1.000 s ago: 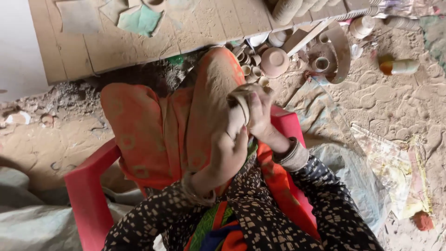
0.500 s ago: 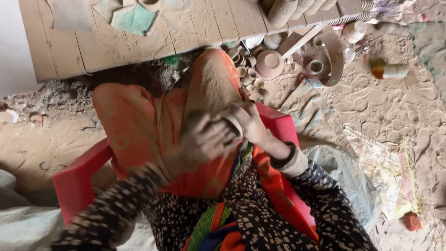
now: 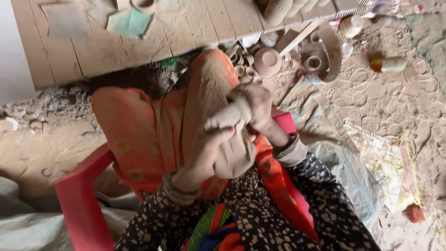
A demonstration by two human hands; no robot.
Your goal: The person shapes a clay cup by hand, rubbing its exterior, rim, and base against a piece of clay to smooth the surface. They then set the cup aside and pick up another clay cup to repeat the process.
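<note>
Both hands again together: left hand [image 3: 218,151] and right hand [image 3: 258,109] clasping clay lump [image 3: 227,118].

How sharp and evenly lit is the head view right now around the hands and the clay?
Head view: soft, even daylight, no glare; the left hand and right hand look slightly smeared around the clay piece; the clay cups on the ground read clearer.

Matt, dusty grey clay piece [image 3: 232,116]; glossy red plastic chair [image 3: 79,204]; soft orange cloth [image 3: 139,135]; rough, dusty wooden plank surface [image 3: 93,46]; powdery earthen floor [image 3: 390,102].
</note>
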